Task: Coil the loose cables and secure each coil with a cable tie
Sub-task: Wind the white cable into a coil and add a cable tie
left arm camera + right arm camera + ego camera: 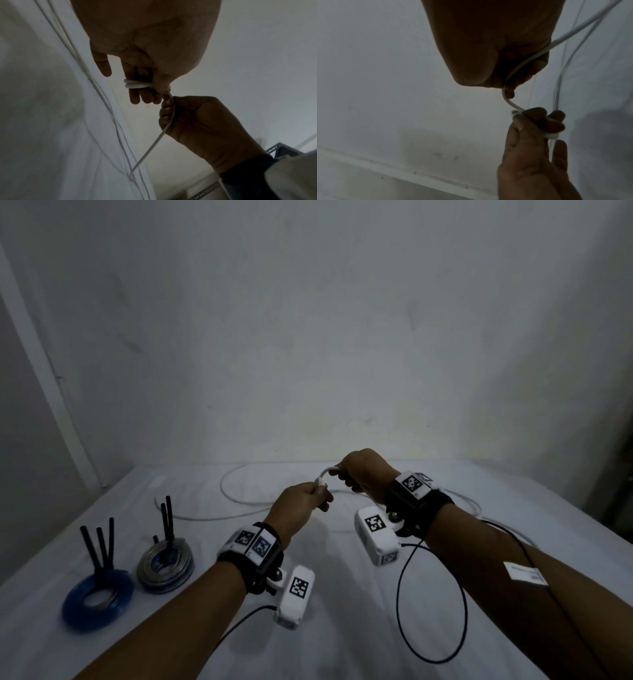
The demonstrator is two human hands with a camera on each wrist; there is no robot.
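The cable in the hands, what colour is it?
White. The cable shows best in the left wrist view, wound round the left hand's fingers.

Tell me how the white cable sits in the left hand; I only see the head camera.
Observer: The left wrist view shows two turns of the white cable wrapped round fingers of the left hand.
Operator: All the fingers?
Observer: No, one finger stands apart, outside the turns.
Operator: And the right hand's grip?
Observer: The right hand has its fingers curled round the cable, which runs on out below the fist.
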